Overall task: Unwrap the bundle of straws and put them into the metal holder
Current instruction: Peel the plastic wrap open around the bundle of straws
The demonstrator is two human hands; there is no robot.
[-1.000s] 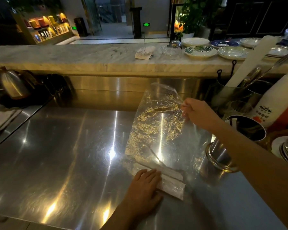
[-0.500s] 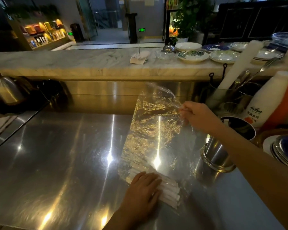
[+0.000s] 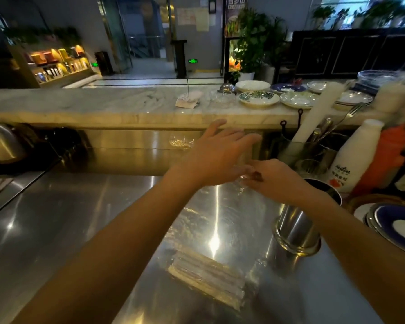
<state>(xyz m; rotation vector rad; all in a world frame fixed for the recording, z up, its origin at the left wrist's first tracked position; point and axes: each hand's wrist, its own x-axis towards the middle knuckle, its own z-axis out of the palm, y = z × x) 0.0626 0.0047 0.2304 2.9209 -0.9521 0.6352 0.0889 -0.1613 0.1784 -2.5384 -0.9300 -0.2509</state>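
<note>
1. Left hand (image 3: 216, 157) is stretched out forward over the steel surface (image 3: 56, 230), fingers (image 3: 214, 127) spread and loose, gripping nothing as far as the blur lets anyone see. It's up near the far edge, in front of the marble ledge (image 3: 91, 106).
2. Right hand (image 3: 276, 177) sits just beside the left, to its right, fingers curled and pinched on the top edge of the clear plastic wrap (image 3: 220, 220). The hands look close to touching, but motion blur makes it hard to say.
3. That wrap runs from the right hand back down toward the person, mostly see-through with glare off the steel underneath.
4. The bundle of straws (image 3: 208, 275) lies flat on the surface at the near end of the wrap, between the two forearms, neither hand on it. It looks like it's still lying on or inside the plastic; can't really tell which.
5. The metal holder (image 3: 297, 230) stands upright just right of the wrap, partly under the right forearm. No straws visible in it.
6. Behind the holder there's a white bottle (image 3: 353, 157) and an orange one (image 3: 388, 155), plus a container of utensils (image 3: 323, 136).
7. Plates (image 3: 258, 99) are lined up on the marble ledge, and a kettle (image 3: 2, 143) sits off on the far left.
</note>
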